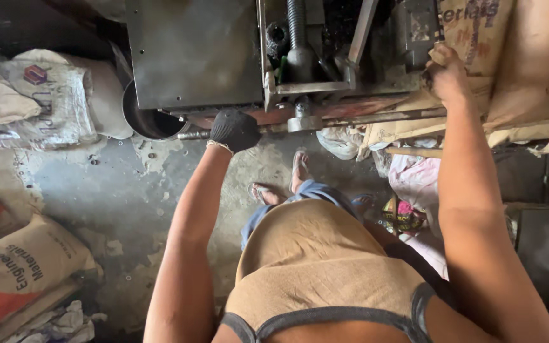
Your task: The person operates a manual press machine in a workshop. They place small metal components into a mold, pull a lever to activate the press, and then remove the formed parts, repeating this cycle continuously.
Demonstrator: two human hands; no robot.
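Sacks on floor, machine ahead

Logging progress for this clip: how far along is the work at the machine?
Done: nothing finished shows. In hand: the gloved left hand grips the horizontal metal bar at the front of the grey machine, while the bare right hand rests on the brown paper sacks beside it. Left: the frame does not show.

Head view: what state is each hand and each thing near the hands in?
Left hand: gloved, closed around the metal bar.
Right hand: bare, gripping the edge of the brown paper sack.
Metal bar: level, along the machine front.
Round tub: upright, partly under the machine.
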